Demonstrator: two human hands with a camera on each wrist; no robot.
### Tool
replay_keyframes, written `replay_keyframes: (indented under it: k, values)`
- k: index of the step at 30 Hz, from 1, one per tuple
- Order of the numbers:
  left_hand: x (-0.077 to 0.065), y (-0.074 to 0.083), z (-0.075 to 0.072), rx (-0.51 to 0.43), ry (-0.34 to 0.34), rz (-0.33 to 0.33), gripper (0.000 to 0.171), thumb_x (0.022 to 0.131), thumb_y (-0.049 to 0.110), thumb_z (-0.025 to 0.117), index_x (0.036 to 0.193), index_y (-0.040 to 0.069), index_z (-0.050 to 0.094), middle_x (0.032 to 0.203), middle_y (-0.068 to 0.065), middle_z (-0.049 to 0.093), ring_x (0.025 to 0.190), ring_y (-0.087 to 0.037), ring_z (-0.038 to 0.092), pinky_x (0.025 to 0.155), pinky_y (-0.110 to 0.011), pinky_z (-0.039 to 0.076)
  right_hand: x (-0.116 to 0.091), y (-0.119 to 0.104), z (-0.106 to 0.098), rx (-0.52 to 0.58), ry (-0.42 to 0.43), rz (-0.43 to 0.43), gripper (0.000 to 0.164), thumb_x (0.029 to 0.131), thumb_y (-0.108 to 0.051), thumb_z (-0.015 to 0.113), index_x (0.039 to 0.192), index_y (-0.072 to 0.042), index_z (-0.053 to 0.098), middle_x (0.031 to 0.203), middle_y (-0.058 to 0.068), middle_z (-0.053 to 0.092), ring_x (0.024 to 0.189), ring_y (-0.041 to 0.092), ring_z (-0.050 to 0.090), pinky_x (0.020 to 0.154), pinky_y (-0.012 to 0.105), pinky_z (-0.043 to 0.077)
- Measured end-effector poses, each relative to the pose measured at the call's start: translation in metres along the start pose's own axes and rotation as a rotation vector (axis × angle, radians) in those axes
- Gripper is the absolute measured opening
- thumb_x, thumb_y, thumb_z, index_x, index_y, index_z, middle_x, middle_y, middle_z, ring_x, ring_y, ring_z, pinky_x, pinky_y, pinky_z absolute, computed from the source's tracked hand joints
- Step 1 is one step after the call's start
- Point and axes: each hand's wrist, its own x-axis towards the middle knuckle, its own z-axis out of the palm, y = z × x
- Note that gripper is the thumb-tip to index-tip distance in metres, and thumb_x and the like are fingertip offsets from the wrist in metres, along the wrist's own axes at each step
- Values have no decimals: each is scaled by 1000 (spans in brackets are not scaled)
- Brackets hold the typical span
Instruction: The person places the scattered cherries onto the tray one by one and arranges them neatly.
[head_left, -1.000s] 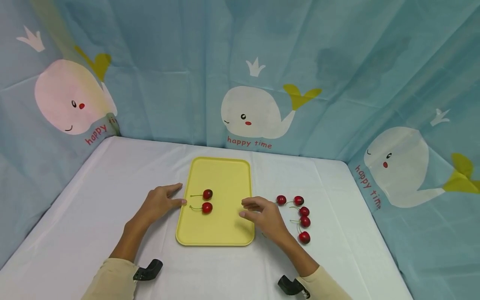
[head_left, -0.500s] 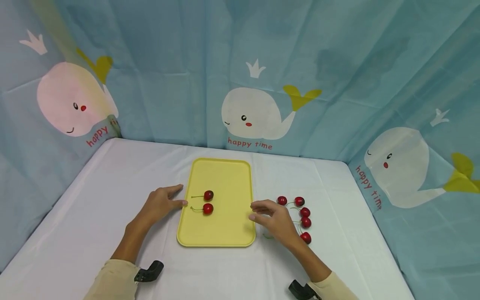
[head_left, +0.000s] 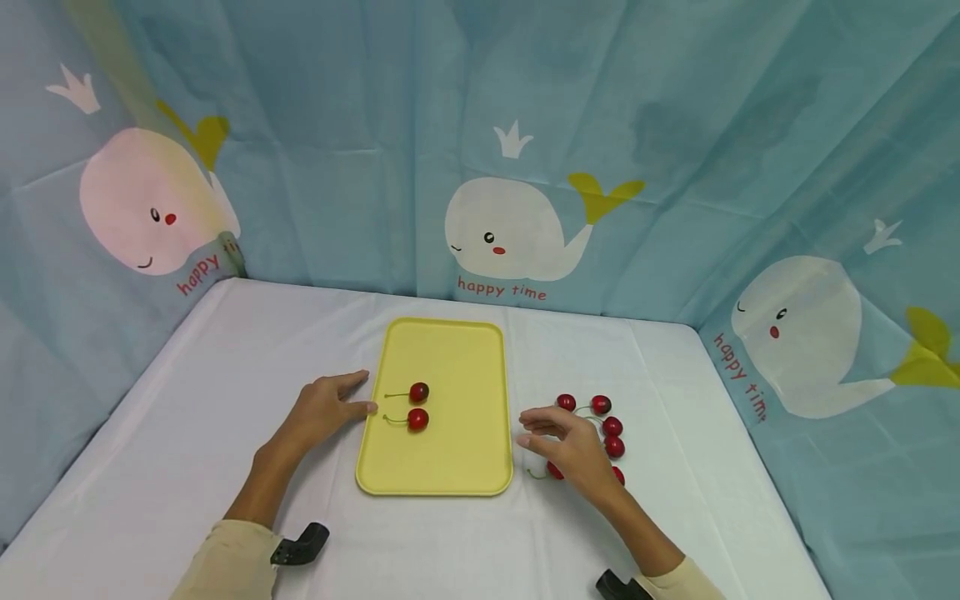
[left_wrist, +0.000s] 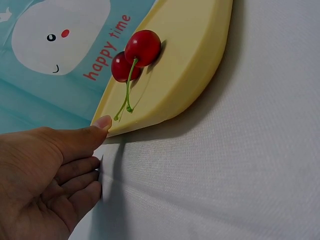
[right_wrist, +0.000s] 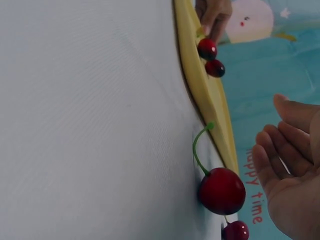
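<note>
A yellow tray (head_left: 465, 358) lies on the white table, with one cherry (head_left: 418, 392) and a second cherry (head_left: 417, 419) side by side on its left half, green stems pointing left. My left hand (head_left: 322, 408) is at the tray's left edge; in the left wrist view its thumb (left_wrist: 104, 122) touches the rim and the other fingers hang loosely below. Just right of the tray hovers my right hand (head_left: 566, 442), fingers loosely bent, holding nothing. Beneath it, partly covered in the head view, a cherry (right_wrist: 222, 191) with a curved stem rests on the table.
Several more cherries, among them a top one (head_left: 601, 405) and a lower one (head_left: 614, 447), lie in a loose curve right of the tray, one partly behind my right hand. A blue whale-print curtain (head_left: 337, 208) closes off the table's back and sides.
My right hand has moved right, from over the tray's right edge to the table beside it, uncovering part of a cherry below. The left hand stays at the tray's edge.
</note>
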Motion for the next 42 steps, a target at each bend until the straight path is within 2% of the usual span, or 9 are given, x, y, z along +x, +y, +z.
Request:
replay_keyframes:
  k: [4,7,11,16,21,26,34,42]
  values:
    - [-1,-1,1,3,2,-8,76,95,33,80,158,3,49,162,-22,46,154,-48,36,124,-65,34,-3,3,-6,-17,6,9,30,90,-25,87,118,-18,79,116,11,78,107,20,73,104,32,60]
    - [-2,-2,1,5,6,-5,76,95,33,80,158,3,49,161,-22,47,153,-48,36,123,-65,34,-5,5,-11,-14,0,-4,30,90,-24,87,118,-17,79,116,11,77,107,20,73,106,34,58]
    - [-2,-2,1,3,11,2,76,95,32,81,157,2,49,161,-22,47,153,-48,37,123,-65,34,-9,7,-16,-7,0,-15,31,90,-23,87,119,-16,78,117,10,77,107,25,74,106,31,58]
    - [-2,-2,1,-7,12,3,76,95,32,81,158,2,49,161,-22,47,153,-48,37,123,-65,34,-14,10,-22,-24,2,14,33,89,-24,88,120,-14,78,119,9,77,109,27,74,104,25,58]
    - [-3,-1,0,-8,13,6,76,95,31,81,157,2,49,161,-22,48,153,-48,37,123,-65,35,-19,13,-27,-41,-1,22,37,89,-23,88,121,-9,77,119,9,77,110,27,73,103,24,58]
    - [-2,1,0,-3,16,8,75,95,30,81,157,2,49,160,-22,48,153,-48,38,123,-64,36,-22,18,-31,-46,0,30,39,88,-24,89,122,-9,77,120,9,77,112,28,73,102,24,58]
    - [-2,2,-1,7,17,6,76,95,30,81,157,2,49,160,-23,48,153,-49,37,123,-65,34,-26,24,-37,-56,-13,27,41,87,-24,89,123,-9,77,120,7,77,113,26,72,103,27,58]
    - [-1,0,0,1,20,2,76,95,31,81,157,3,49,160,-22,48,153,-47,38,123,-65,35,-28,27,-44,-116,-61,84,45,85,-31,91,125,-16,76,121,0,77,115,20,72,101,31,60]
